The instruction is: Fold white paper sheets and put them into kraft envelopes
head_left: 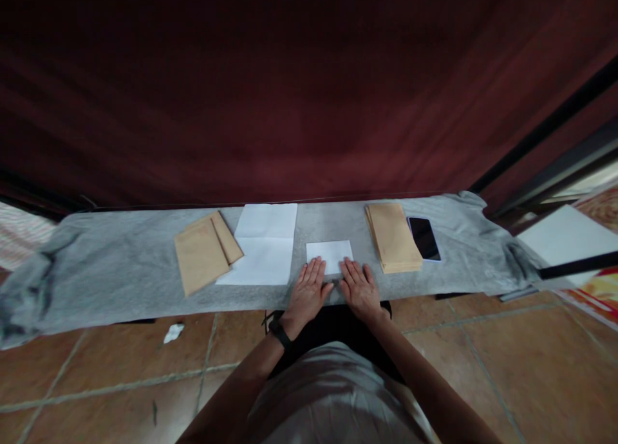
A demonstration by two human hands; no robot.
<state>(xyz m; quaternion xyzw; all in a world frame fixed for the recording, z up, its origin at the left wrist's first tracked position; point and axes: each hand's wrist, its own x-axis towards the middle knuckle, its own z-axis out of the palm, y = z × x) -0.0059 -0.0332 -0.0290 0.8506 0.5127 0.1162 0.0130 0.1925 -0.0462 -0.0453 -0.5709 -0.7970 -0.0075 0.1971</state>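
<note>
A small folded white paper (330, 253) lies flat on the grey cloth-covered table (333, 220). My left hand (309, 292) rests on its left edge, fingers stretched out and lying flat. On the right edge of the same paper lies my right hand (361, 292), also flat, fingers extended. Larger white sheets (265, 251) with a crease across them are to the left. A neat stack of brown envelopes (394, 237) stands to the right of my right hand.
Several brown envelopes (200, 254) lie loosely at the left, touching the white sheets. A phone (425, 238) is right of the stack. Behind the table hangs a dark red curtain (299, 109). A crumpled white scrap (174, 333) is on the tiled floor.
</note>
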